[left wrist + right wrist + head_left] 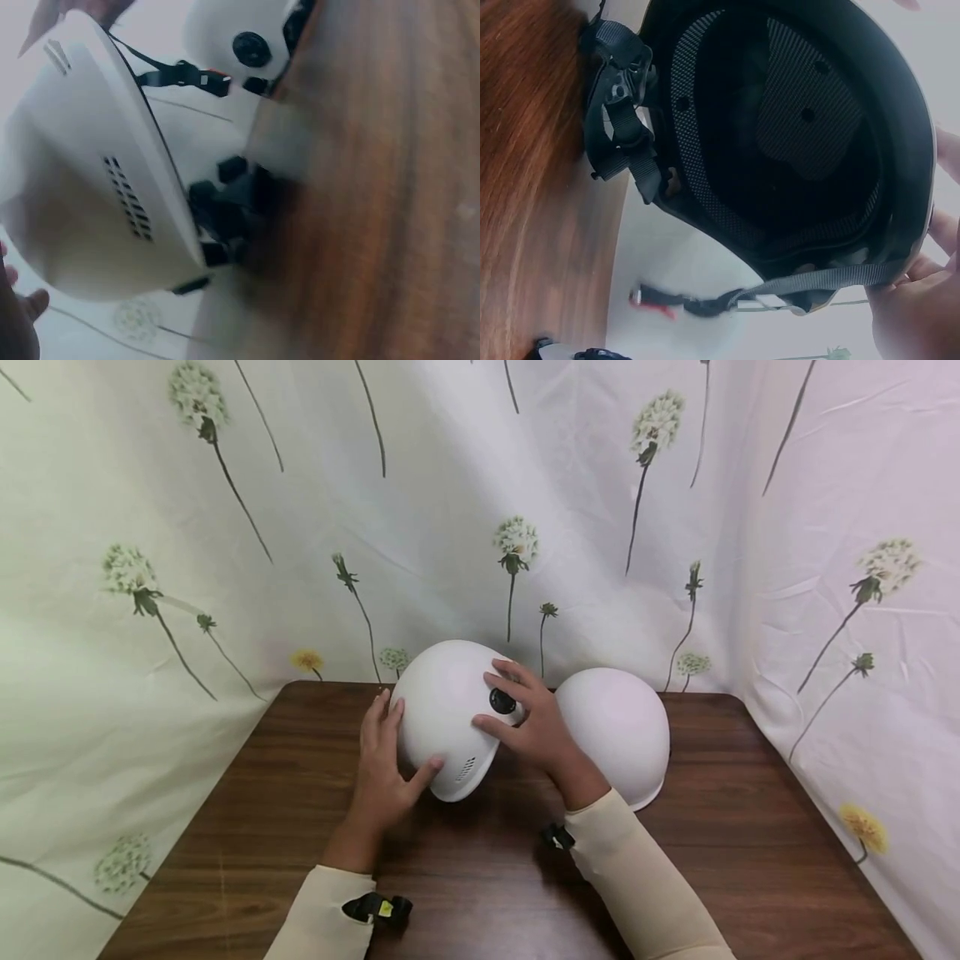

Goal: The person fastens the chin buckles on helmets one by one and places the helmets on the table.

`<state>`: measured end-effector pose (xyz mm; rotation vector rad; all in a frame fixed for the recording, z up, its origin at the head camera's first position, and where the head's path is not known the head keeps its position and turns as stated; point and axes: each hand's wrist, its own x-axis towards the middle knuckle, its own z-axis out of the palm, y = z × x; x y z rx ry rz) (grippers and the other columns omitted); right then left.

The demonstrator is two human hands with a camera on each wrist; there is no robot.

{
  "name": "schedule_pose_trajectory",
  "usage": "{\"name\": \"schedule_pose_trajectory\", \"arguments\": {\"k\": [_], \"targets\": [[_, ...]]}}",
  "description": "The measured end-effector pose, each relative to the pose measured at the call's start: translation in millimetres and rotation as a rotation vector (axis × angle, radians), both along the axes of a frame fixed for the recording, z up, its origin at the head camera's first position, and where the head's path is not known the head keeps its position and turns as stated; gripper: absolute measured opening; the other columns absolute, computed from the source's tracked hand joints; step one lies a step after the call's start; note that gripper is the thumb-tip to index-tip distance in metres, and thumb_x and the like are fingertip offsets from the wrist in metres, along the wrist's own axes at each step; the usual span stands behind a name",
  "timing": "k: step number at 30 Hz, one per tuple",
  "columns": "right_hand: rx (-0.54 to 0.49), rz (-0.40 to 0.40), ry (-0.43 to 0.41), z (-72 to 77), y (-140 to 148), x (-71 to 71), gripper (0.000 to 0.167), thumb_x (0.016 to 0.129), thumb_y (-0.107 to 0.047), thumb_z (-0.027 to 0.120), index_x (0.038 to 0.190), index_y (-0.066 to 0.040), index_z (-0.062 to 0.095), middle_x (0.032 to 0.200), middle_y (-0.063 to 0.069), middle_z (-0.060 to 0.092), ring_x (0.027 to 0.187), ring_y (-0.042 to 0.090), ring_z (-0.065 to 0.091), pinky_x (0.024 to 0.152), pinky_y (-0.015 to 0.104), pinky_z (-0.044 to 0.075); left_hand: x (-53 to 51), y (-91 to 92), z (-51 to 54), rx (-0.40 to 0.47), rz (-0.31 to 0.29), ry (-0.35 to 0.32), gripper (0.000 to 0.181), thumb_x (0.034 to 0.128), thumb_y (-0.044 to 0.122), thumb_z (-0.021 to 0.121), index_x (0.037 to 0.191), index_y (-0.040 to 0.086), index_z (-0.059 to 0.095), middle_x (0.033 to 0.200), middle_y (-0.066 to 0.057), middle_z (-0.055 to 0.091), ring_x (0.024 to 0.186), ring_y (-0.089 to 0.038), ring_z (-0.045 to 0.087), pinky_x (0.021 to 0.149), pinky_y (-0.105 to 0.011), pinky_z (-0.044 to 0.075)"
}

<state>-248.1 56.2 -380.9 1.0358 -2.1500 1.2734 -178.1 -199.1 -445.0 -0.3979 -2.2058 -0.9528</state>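
1. As I watch from my remote post, the wooden table (pixel 225 877) fills the lower view, its far edge running just beyond both helmets.
2. The held helmet (pixel 446 710), white and hard-shelled, is tilted near the middle of that far edge, its hollow side turned right; I cannot tell whether any of it bears on the table.
3. Just beside it, towards the table's far right corner, the second helmet (pixel 611 735) sits dome up.
4. The left hand (pixel 382 785) has its fingers spread, fairly straight, along the dome's left flank; the right hand (pixel 540 718) grips the rim side, thumb and fingers bent round the shell. I read the step as turning or steadying the helmet two-handed. The next move, in my judgement, calls for a firm right grip and left support, clear of the neighbour.
5. The chin strap (pixel 832 281) trails from the rim, so I'd watch for snags.
6. Its buckle (pixel 214 82) dangles free.
7. The black disc (pixel 502 700) shows between the right thumb and fingers.
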Motion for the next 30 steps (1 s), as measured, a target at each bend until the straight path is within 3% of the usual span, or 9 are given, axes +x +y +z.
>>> {"name": "schedule_pose_trajectory", "arguments": {"k": [3,6,10,13,18,27,30], "targets": [[0.003,-0.004,0.002,-0.9,0,0.4,0.062,0.084,-0.021,0.09,0.139,-0.005,0.069,0.153,0.016,0.055,0.145,0.034,0.049,0.115,0.056,0.042,0.9,4.7,12.0,-0.044,0.037,0.011,0.106,0.089,0.071,0.07,0.162,0.002,0.035,0.163,-0.024,0.036,0.15,-0.045,0.035,0.111,-0.072,0.036],[0.002,-0.009,0.013,-1.4,1,0.5,0.062,0.083,-0.021,0.091,0.139,-0.006,0.068,0.153,0.016,0.055,0.146,0.034,0.049,0.116,0.055,0.042,1.9,9.1,26.0,-0.119,0.073,0.002,0.11,0.0865,0.073,0.071,0.166,0.009,0.03,0.159,-0.026,0.039,0.142,-0.049,0.043,0.104,-0.071,0.044],[0.012,-0.009,0.036,-0.6,1,-0.2,0.062,0.084,-0.02,0.091,0.139,-0.005,0.068,0.153,0.015,0.055,0.147,0.033,0.048,0.116,0.054,0.042,4.3,16.7,43.8,-0.244,0.131,-0.058,0.111,0.083,0.075,0.073,0.169,0.023,0.026,0.16,-0.029,0.034,0.137,-0.054,0.045,0.092,-0.072,0.051],[0.023,0.003,0.035,0.8,2,0.4,0.063,0.084,-0.021,0.09,0.14,-0.005,0.067,0.154,0.016,0.054,0.148,0.033,0.046,0.117,0.053,0.041,6.5,23.3,51.2,-0.312,0.167,-0.131,0.112,0.0797,0.075,0.076,0.168,0.026,0.027,0.162,-0.029,0.031,0.138,-0.056,0.043,0.086,-0.074,0.053],[0.025,0.021,0.004,1.4,2,0.7,0.064,0.084,-0.02,0.09,0.141,-0.004,0.066,0.157,0.018,0.05,0.149,0.034,0.044,0.117,0.055,0.041,8.4,31.4,53.5,-0.35,0.208,-0.225,0.118,0.0786,0.076,0.076,0.169,0.021,0.023,0.166,-0.029,0.025,0.143,-0.056,0.039,0.087,-0.074,0.052],[0.079,-0.083,-0.158,1.3,3,0.1,0.081,0.084,-0.035,0.09,0.151,-0.007,0.056,0.162,0.021,0.042,0.152,0.035,0.038,0.118,0.058,0.038,7.1,30.7,52.7,-0.319,0.217,-0.225,0.118,0.0794,0.068,0.081,0.168,0.016,0.024,0.166,-0.03,0.025,0.145,-0.056,0.037,0.094,-0.075,0.049],[0.074,-0.089,-0.169,0.1,3,0.6,0.079,0.084,-0.034,0.089,0.151,-0.008,0.057,0.162,0.02,0.044,0.154,0.033,0.037,0.12,0.056,0.036,6.3,30.4,50.2,-0.316,0.218,-0.206,0.117,0.0794,0.069,0.08,0.168,0.017,0.024,0.166,-0.03,0.026,0.144,-0.057,0.038,0.092,-0.075,0.05]]}}
